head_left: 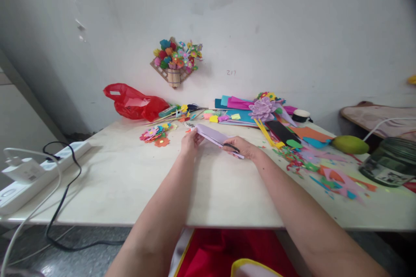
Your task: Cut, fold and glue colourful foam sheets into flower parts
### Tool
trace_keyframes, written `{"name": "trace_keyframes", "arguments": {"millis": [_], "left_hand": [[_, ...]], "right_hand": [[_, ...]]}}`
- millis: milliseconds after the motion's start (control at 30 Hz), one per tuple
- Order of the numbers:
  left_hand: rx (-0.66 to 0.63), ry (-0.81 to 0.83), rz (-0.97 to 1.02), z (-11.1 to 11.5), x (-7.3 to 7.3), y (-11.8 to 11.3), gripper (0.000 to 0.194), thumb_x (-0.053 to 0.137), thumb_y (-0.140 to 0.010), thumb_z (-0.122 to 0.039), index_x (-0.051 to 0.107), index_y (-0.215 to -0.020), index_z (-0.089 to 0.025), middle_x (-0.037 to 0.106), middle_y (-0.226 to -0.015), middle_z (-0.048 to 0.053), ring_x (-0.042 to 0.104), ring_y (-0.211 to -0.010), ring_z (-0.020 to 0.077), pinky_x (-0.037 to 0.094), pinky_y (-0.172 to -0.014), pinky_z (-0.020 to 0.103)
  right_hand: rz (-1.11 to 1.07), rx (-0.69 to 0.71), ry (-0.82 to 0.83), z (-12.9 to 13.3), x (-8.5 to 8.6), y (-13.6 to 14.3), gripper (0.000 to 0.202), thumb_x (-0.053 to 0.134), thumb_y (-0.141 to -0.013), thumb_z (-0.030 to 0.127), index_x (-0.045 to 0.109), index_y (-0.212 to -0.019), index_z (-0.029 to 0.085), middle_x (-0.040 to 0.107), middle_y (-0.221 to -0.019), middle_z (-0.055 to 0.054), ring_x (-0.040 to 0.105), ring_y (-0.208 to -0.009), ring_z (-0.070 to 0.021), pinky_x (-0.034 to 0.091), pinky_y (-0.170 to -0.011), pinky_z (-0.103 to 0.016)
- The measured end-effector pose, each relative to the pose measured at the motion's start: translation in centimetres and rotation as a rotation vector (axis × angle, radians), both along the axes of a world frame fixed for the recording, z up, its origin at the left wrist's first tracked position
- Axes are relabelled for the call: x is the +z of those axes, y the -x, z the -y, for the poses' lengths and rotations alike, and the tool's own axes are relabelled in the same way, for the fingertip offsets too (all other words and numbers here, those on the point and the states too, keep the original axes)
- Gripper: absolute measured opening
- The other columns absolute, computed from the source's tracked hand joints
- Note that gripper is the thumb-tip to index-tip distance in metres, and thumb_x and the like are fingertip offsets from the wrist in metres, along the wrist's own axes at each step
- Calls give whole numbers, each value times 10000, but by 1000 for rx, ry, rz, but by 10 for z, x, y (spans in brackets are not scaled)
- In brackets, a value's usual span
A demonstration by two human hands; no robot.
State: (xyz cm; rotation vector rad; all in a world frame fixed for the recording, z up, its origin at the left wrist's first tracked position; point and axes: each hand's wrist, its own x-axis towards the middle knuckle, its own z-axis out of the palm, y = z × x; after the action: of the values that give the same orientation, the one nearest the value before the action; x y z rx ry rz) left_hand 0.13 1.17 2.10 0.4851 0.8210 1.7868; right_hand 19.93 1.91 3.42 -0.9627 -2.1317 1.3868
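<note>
A long lilac sheet (209, 134) is held a little above the middle of the table. My left hand (192, 140) is closed on its left end, thumb and fingers pinching it. My right hand (238, 148) is closed around the black handles of scissors (231, 147), whose blades lie along the sheet near its right end. Beyond my left hand, to the left, lies a pile of colourful flower cutouts (156, 134).
A red plastic bag (134, 103) and coloured sheets (238, 116) lie along the wall. At right are a black phone (282, 133), scraps (338, 181), a green fruit (350, 144) and a glass jar (390, 162). A power strip (69, 152) with cables sits left.
</note>
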Motion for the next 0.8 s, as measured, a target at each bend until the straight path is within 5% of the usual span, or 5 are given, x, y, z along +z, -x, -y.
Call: {"name": "trace_keyframes", "arguments": {"millis": [800], "left_hand": [[-60,15,-32,-2,-3,-2,24,544,-729,-133,560,-720,-118,611,-599,31,587,-547,111,502,-611,254]], "right_hand": [[-23,-4,4,-1,-1,1,342,599,-686,433,593,-804,112,424,-442,78,325,-328,-26,238,-324,-167]]}}
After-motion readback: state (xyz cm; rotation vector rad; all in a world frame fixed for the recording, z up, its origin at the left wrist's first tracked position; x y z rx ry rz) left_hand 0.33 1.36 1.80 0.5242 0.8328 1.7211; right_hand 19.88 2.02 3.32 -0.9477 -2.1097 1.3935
